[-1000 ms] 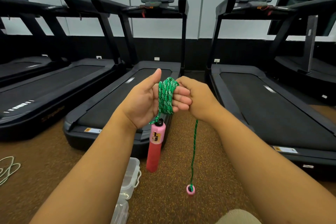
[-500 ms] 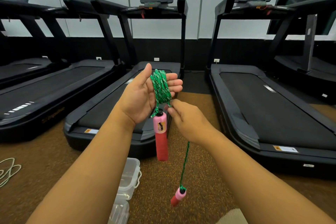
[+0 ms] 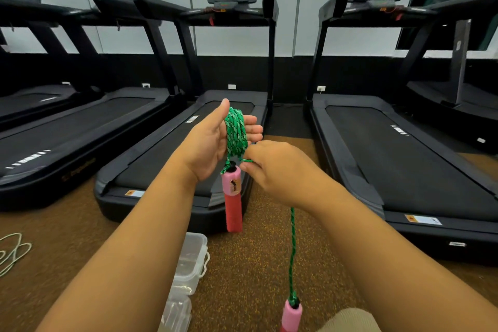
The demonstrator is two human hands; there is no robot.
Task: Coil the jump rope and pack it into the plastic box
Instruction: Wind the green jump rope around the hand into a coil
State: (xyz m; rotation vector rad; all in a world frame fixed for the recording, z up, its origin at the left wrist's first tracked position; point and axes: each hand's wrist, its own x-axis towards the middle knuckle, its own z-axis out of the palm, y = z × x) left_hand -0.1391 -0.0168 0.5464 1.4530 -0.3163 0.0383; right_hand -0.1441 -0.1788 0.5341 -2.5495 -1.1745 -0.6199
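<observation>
- left hand (image 3: 213, 140): fingers straight, palm spread, carrying the coil of green jump rope (image 3: 236, 132) wound round it; one pink handle (image 3: 231, 197) hangs below the palm.
- right hand (image 3: 272, 167): pinches the free strand just beside the coil; the other handle (image 3: 291, 315) dangles low.
- judgement: lay each turn snug beside the last under light tension, so turns do not slip off.
- plastic box (image 3: 192, 259): on the floor below the left forearm, nothing blocking it; treadmills (image 3: 404, 159) ahead, a pale cord (image 3: 12, 253) far left.

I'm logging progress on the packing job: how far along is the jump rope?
Done: most of the green braided rope is coiled round the left hand, one pink-and-red handle hanging below. In hand: the right hand pinches the remaining strand, the second pink handle dangling. Left: finish coiling and pack into the clear plastic box on the floor.
</observation>
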